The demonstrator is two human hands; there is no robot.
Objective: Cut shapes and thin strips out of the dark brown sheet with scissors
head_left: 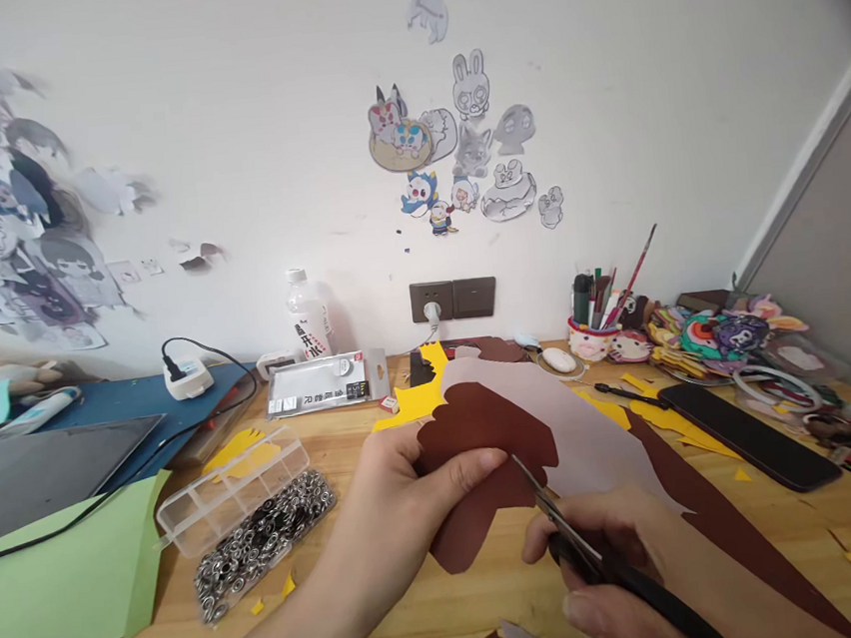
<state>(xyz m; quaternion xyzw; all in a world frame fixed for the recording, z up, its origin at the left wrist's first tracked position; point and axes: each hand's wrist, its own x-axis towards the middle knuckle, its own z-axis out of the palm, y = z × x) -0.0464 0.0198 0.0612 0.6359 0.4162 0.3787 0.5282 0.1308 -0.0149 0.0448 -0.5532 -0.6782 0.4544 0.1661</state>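
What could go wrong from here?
The left hand pinches the dark-brown thin sheet, thumb near the tips of the black-handled metal scissors; a slip might nip it.

The left forearm passes beside the open clear plastic box of small metal rings; a bump might spill them.

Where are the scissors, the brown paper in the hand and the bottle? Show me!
Scissors (652, 593): head view, on the black handle.
Brown paper (491, 418): head view, on its upper part.
Bottle (306, 315): head view, on the middle of its body.
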